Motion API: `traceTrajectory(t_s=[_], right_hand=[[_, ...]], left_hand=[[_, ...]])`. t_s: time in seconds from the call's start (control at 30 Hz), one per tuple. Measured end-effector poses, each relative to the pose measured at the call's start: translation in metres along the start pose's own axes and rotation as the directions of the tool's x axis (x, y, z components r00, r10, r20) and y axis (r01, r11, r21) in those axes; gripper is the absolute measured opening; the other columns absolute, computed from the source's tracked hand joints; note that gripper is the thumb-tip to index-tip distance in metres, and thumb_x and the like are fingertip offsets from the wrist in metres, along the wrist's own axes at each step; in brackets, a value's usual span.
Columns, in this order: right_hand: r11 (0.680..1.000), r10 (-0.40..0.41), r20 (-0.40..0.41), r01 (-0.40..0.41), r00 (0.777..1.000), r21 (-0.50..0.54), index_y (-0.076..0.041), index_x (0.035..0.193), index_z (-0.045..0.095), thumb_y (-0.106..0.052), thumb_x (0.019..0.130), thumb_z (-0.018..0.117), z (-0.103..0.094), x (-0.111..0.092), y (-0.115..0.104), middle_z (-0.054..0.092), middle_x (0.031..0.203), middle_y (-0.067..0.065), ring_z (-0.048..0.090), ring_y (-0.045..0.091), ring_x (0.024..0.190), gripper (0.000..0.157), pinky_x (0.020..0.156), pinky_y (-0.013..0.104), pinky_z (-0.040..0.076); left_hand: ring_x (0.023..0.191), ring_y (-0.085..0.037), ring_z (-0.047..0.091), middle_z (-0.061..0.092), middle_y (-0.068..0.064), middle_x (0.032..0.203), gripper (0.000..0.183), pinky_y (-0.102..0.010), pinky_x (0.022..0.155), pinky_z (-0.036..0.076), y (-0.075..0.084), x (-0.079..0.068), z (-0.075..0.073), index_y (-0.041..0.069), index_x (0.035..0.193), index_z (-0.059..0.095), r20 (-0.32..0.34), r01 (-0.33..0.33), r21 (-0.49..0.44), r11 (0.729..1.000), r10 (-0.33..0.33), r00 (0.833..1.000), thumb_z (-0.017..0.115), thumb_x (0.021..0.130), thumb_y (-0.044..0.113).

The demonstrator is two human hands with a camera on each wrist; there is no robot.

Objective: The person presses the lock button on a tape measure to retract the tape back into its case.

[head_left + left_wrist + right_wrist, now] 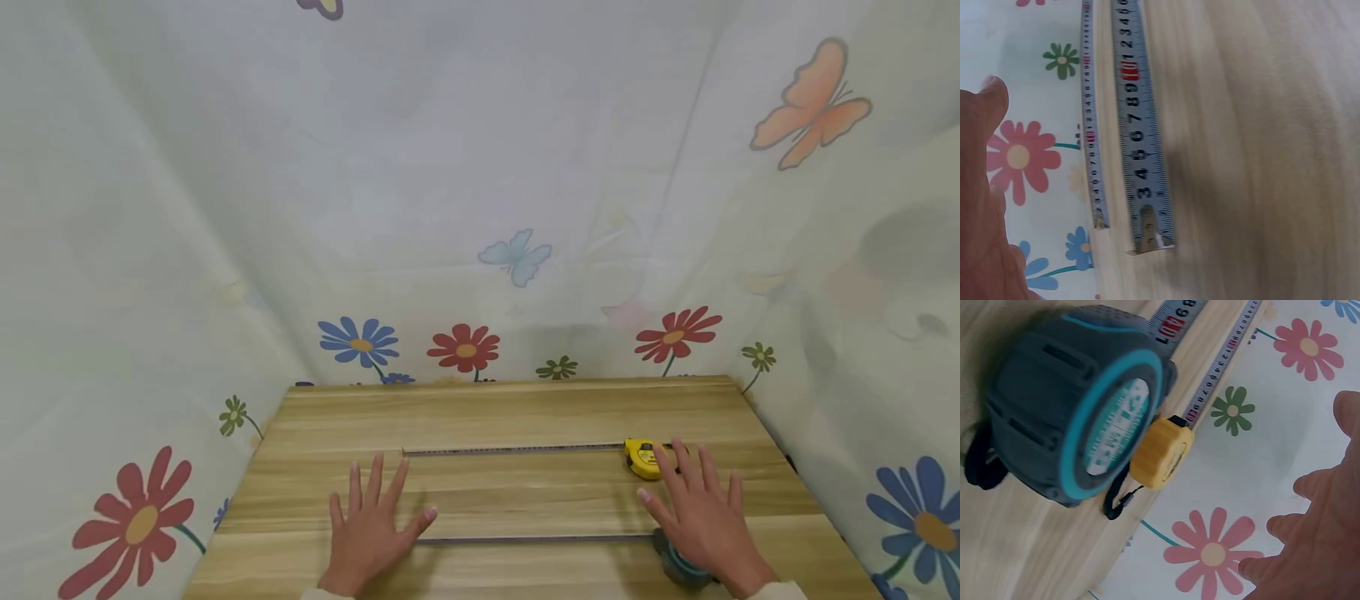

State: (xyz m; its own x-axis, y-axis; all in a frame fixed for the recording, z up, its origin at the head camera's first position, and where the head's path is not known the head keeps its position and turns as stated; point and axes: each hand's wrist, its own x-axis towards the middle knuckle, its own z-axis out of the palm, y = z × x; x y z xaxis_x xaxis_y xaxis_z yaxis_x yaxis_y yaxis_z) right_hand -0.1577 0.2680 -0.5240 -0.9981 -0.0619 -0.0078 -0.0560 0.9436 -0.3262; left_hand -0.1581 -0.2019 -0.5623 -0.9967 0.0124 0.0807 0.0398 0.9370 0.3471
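Two tape measures lie on the wooden table (pixel 510 408), their blades drawn out leftward, roughly parallel. The yellow tape measure (pixel 642 459) is farther back; the larger dark grey and teal tape measure (pixel 1072 406) sits nearer, partly covered by my right hand in the head view. My right hand (pixel 705 521), fingers spread, hovers over them and holds nothing. My left hand (pixel 367 533) is also spread, near the hooked ends of the blades, holding nothing. In the left wrist view the wide blade (pixel 1140 137) and the narrow blade (pixel 1090 119) show their numbers and end hooks.
A pale cloth (pixel 480 167) printed with flowers and butterflies hangs behind the table and at both sides. Black wrist straps hang from the cases; the yellow one's strap (pixel 1113 503) lies on the table.
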Motion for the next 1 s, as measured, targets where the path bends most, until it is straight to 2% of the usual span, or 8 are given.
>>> traceTrajectory(t_s=[0.27, 0.37, 0.5, 0.67, 0.83, 1.0], right_hand=[[1.000, -0.004, 0.012, 0.004, 1.000, 0.012, -0.013, 0.164, 0.033, -0.076, 0.100, 0.041, 0.011, -0.006, 0.004, 0.015, 0.174, 0.021, 0.007, 0.058, 0.155, 0.090, 0.108, 0.090, -0.002], [1.000, -0.007, 0.010, 0.007, 1.000, 0.010, -0.013, 0.163, 0.034, -0.076, 0.099, 0.042, 0.016, -0.010, 0.005, 0.017, 0.173, 0.022, 0.009, 0.058, 0.155, 0.090, 0.108, 0.090, 0.000], [1.000, -0.016, 0.000, 0.016, 1.000, 0.004, -0.013, 0.163, 0.035, -0.071, 0.100, 0.048, 0.026, -0.015, 0.011, 0.019, 0.172, 0.022, 0.011, 0.057, 0.155, 0.087, 0.110, 0.089, 0.002], [1.000, 0.009, 0.041, -0.009, 0.999, -0.013, -0.012, 0.163, 0.033, -0.068, 0.100, 0.052, 0.036, -0.017, 0.022, 0.019, 0.172, 0.024, 0.010, 0.057, 0.155, 0.086, 0.111, 0.087, 0.000], [1.000, 0.012, 0.104, -0.011, 0.994, -0.010, -0.010, 0.163, 0.034, -0.070, 0.098, 0.053, 0.043, -0.015, 0.030, 0.020, 0.170, 0.027, 0.009, 0.060, 0.152, 0.090, 0.110, 0.088, -0.001], [1.000, -0.007, 0.160, 0.011, 0.987, -0.024, -0.011, 0.162, 0.037, -0.071, 0.097, 0.054, 0.053, -0.015, 0.033, 0.024, 0.170, 0.026, 0.014, 0.059, 0.153, 0.090, 0.110, 0.088, 0.005]], left_hand=[[0.158, -0.054, 0.013, 0.022, -0.016, 0.174, 0.086, -0.083, 0.116, 0.011, -0.009, -0.008, 0.012, 0.030, 0.161, 0.040, -0.022, -0.021, -0.035, 0.999, 0.020, 1.000, 0.058, 0.090, 0.076], [0.157, -0.055, 0.017, 0.025, -0.017, 0.173, 0.086, -0.083, 0.116, 0.015, -0.013, -0.012, 0.020, 0.029, 0.161, 0.041, -0.025, -0.039, -0.016, 0.999, 0.039, 0.999, 0.058, 0.091, 0.076], [0.159, -0.053, 0.013, 0.021, -0.016, 0.174, 0.087, -0.082, 0.118, 0.013, -0.017, -0.016, 0.032, 0.029, 0.162, 0.038, 0.026, -0.031, -0.021, 0.999, 0.031, 0.999, 0.056, 0.092, 0.077], [0.160, -0.052, 0.010, 0.018, -0.014, 0.175, 0.086, -0.080, 0.120, 0.009, -0.019, -0.017, 0.042, 0.029, 0.163, 0.036, 0.066, -0.038, -0.052, 0.998, 0.042, 0.997, 0.056, 0.093, 0.075], [0.159, -0.050, 0.016, 0.022, -0.015, 0.174, 0.088, -0.079, 0.121, 0.015, -0.020, -0.017, 0.044, 0.026, 0.163, 0.036, 0.064, -0.095, -0.039, 0.995, 0.097, 0.993, 0.056, 0.092, 0.076], [0.158, -0.050, 0.021, 0.024, -0.017, 0.173, 0.089, -0.079, 0.119, 0.021, -0.026, -0.019, 0.042, 0.023, 0.163, 0.036, 0.125, -0.127, -0.037, 0.991, 0.130, 0.984, 0.055, 0.093, 0.074]])
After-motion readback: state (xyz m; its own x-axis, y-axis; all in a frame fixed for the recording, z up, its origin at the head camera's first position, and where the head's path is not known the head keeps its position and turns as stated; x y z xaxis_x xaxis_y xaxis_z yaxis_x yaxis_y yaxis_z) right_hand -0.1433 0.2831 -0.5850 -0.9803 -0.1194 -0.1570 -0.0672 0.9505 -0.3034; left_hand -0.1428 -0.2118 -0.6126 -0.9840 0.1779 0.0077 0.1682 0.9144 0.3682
